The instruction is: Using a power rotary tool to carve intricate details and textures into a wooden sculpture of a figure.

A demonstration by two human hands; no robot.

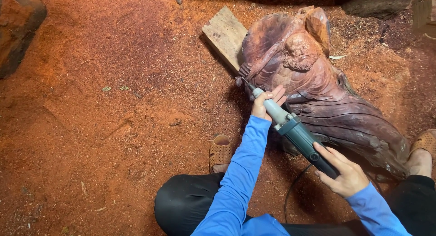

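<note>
A large dark reddish wood carving (318,86) of a bearded figure lies on the sawdust-covered ground. I hold a grey-green electric die grinder (297,134) across it. My left hand (268,102) grips the tool's slim silver neck near the front. My right hand (343,172) wraps the dark rear body. The thin bit (245,81) touches the carving's left edge, by a small carved hand. Both arms wear blue sleeves.
A pale wooden plank (225,34) sticks out from under the carving at the upper left. My sandalled feet (220,152) rest either side of the carving. The tool's black cord (293,186) loops down toward my lap. Red sawdust (113,104) covers the ground; a dark rock (18,27) sits far left.
</note>
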